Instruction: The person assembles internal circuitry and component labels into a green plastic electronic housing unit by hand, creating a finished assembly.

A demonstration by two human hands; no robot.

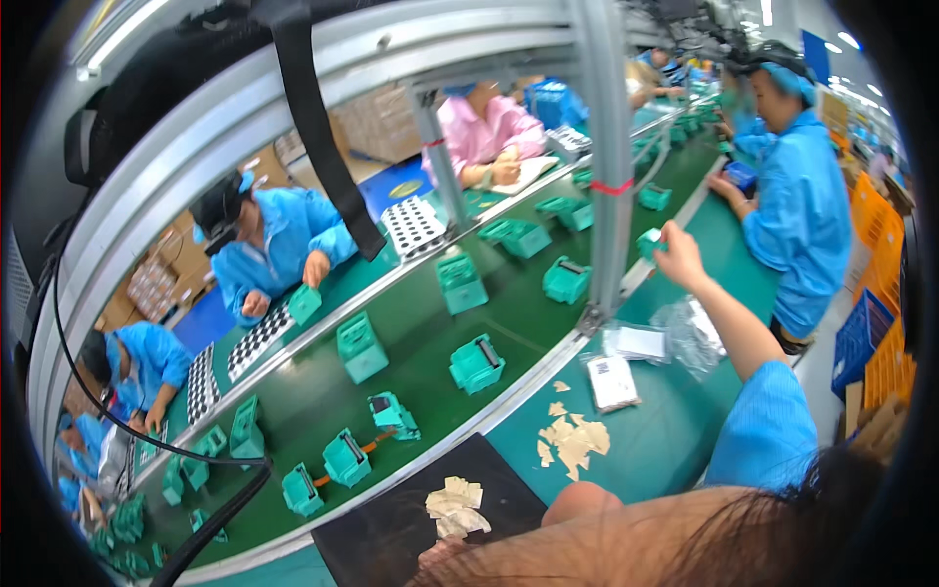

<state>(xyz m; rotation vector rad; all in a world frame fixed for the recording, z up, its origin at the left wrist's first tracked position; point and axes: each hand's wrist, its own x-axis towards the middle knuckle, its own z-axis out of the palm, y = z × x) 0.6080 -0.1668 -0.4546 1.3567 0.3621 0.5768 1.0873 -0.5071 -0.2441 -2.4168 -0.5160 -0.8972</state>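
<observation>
Teal part (648, 242) pinched in outstretched right hand (679, 254) above the belt (518, 313).

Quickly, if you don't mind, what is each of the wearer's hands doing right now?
Right hand: reached out, fingers closed on a small teal part.
Left hand: barely visible at the lower edge near the tan paper pieces; cannot be told.

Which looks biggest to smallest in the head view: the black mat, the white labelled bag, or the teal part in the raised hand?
1. black mat, clearly largest, though it lies nearest the camera.
2. white labelled bag.
3. teal part in the right hand, smallest as seen; it is farther away and partly covered, so its true size is unsure.
</observation>
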